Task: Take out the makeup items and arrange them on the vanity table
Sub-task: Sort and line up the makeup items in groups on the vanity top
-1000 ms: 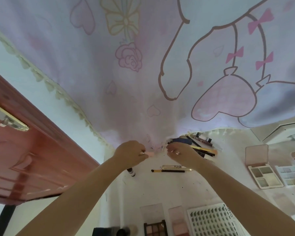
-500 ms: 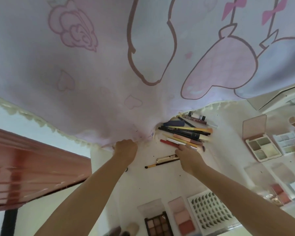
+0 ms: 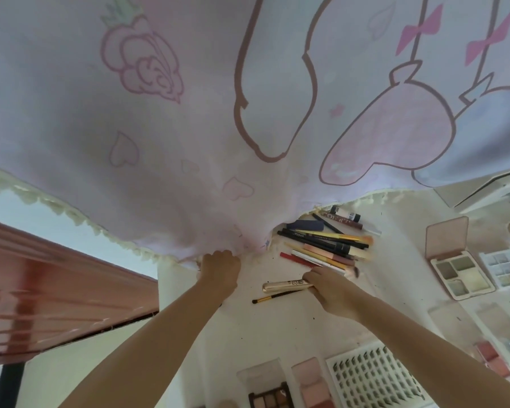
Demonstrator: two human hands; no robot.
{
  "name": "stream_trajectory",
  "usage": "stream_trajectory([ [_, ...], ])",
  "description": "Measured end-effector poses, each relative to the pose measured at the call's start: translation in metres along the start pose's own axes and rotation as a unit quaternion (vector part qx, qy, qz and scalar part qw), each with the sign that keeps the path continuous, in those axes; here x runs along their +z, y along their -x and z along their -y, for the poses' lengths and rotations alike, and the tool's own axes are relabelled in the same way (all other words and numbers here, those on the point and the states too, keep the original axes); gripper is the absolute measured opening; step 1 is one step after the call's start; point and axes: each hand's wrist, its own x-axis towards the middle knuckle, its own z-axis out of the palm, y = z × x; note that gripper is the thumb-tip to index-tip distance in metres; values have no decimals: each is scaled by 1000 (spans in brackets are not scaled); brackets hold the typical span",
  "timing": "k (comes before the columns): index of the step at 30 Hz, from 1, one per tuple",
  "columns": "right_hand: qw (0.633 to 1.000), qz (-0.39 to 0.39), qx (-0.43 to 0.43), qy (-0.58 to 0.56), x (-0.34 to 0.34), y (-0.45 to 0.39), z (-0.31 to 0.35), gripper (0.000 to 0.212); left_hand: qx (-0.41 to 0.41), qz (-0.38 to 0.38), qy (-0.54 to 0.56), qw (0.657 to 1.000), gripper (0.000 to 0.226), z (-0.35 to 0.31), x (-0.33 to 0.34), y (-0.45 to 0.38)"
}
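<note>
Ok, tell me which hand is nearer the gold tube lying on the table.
Right. The right hand is at the gold tube's right end, fingers touching it. The left hand is off to the tube's left, gripping the pink cloth.

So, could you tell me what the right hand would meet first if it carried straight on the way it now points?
Most likely the red pencil at the near edge of the pile of pens and brushes, just beyond the right hand; depth is hard to judge.
</note>
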Motion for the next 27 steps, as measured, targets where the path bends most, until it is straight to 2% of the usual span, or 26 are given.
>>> stream_trajectory([
  [4, 997, -23, 9, -78, -27, 13, 13, 21, 15, -103, 44, 994, 45, -2, -14, 24],
  [6, 989, -49, 19, -142, -41, 21, 19, 13, 26, -145, 178, 973, 44, -7, -19, 40],
  [7, 983, -61, 21, -172, -48, 24, 23, 9, 25, -157, 310, 937, 43, -10, -22, 48],
  [8, 978, -68, 19, -197, -53, 28, 27, 7, 13, -149, 468, 871, 40, -12, -28, 55],
  [9, 973, -73, 14, -219, -58, 32, 31, 8, 6, -113, 619, 777, 34, -15, -36, 62],
  [10, 967, -79, 11, -241, -63, 35, 36, 12, 6, -74, 747, 661, 29, -17, -42, 67],
  [11, 962, -89, 9, -257, -68, 37, 40, 18, 3, -50, 828, 558, 23, -19, -48, 71],
  [12, 958, -99, 5, -271, -72, 40, 44, 21, 5, -36, 875, 482, 18, -22, -52, 75],
  [13, 953, -109, 1, -283, -76, 42, 49, 23, 13, -30, 902, 430, 14, -26, -54, 78],
  [14, 947, -122, -7, -298, -79, 45, 53, 23, 23, -35, 919, 393, 14, -30, -56, 81],
  [18, 945, -156, -44, -285, -94, 56, 60, 17, 53, -62, 963, 256, 19, -29, -68, 84],
  [19, 947, -174, -53, -263, -99, 60, 61, 14, 73, -59, 968, 232, 22, -25, -71, 88],
  [20, 948, -194, -55, -248, -105, 64, 60, 13, 94, -53, 964, 243, 25, -21, -74, 91],
  [21, 947, -217, -51, -231, -113, 66, 61, 14, 110, -46, 946, 301, 29, -19, -76, 94],
  [23, 937, -263, -42, -228, -129, 70, 64, 17, 122, -36, 865, 485, 30, -16, -83, 103],
  [24, 931, -273, -32, -242, -137, 72, 68, 18, 120, -35, 810, 573, 22, -14, -89, 108],
  [26, 937, -250, -8, -244, -150, 74, 76, 25, 108, -41, 707, 698, 8, -14, -98, 118],
  [27, 946, -230, -8, -229, -155, 75, 81, 31, 114, -63, 644, 753, 13, -14, -102, 124],
])
